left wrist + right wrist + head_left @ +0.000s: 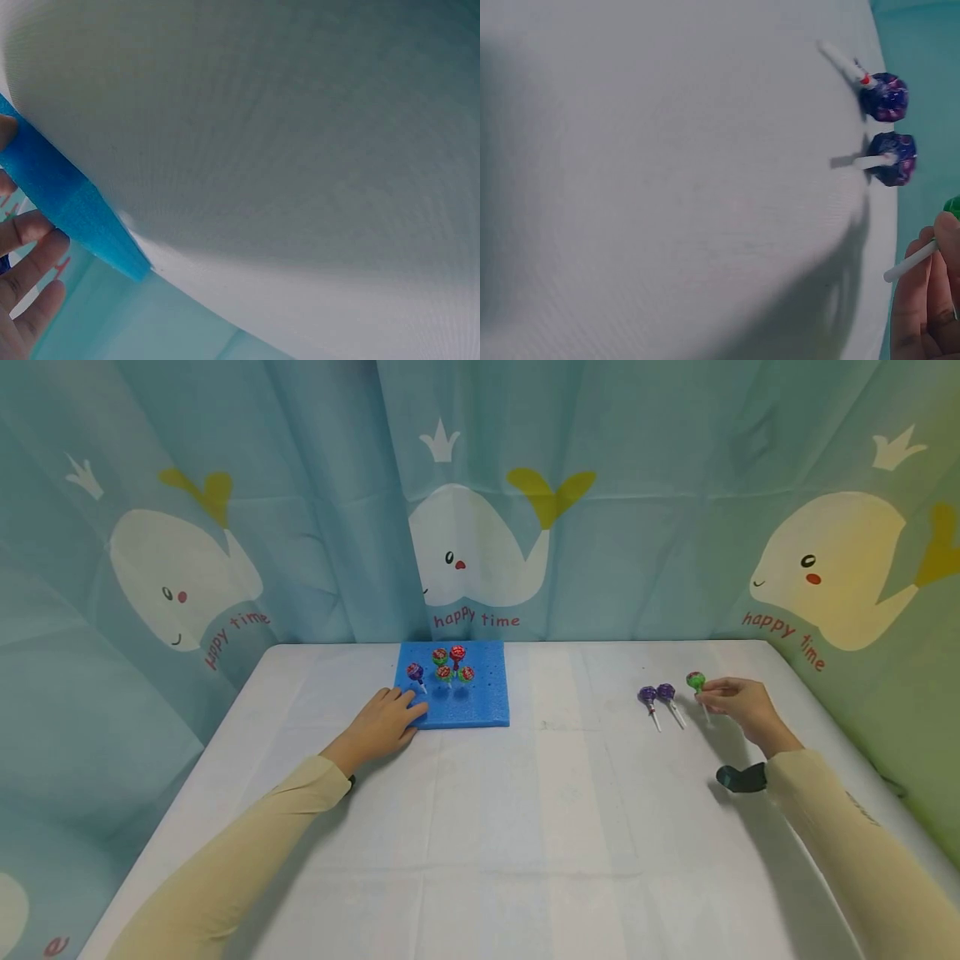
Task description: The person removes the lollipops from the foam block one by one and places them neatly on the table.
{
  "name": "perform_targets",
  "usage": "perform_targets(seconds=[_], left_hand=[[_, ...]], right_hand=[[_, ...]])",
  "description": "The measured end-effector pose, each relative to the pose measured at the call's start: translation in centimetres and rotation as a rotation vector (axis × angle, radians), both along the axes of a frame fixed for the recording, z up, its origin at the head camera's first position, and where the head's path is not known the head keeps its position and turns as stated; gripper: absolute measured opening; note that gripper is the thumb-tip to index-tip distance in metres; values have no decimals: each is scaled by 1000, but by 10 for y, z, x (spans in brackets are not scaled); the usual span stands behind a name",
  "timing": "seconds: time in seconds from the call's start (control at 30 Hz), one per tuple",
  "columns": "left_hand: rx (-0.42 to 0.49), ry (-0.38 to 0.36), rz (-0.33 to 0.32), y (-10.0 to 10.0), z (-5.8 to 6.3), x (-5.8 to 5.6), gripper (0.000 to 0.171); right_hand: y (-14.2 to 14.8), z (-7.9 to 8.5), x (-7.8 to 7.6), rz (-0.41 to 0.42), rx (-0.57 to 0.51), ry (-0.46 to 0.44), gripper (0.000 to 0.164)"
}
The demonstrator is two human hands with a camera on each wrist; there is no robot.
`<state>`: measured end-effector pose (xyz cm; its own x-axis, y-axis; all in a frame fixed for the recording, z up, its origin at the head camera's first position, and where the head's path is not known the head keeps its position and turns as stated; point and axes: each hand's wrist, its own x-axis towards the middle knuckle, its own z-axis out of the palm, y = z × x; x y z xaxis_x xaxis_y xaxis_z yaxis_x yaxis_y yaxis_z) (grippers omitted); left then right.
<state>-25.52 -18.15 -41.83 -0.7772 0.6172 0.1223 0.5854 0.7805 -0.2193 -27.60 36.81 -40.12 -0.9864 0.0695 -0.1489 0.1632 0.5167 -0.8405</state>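
Note:
My left hand rests at the front left corner of a blue foam board, fingers over its edge and thumb by its front side. Several wrapped lollipops stand stick-down in the board: a purple lollipop near the hand, a red lollipop at the back, and green-and-red ones between. At the right, my right hand pinches a green lollipop just under its candy, stick pointing down. Two purple lollipops lie to the left of that hand.
A white cloth covers the table. Behind it hangs a blue-green curtain with whale prints. A dark strap end sticks out beside the right sleeve, above the table.

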Motion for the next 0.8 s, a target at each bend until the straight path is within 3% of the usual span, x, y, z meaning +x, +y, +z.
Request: perform_targets(seconds=[0.23,0.8], left_hand=[[-11,-8,9,1,2,2,32],[3,2,-2,1,1,1,31]], right_hand=[[-3,-8,-6,-24,101,-41,39],[-7,-18,-16,-120,170,-93,35]])
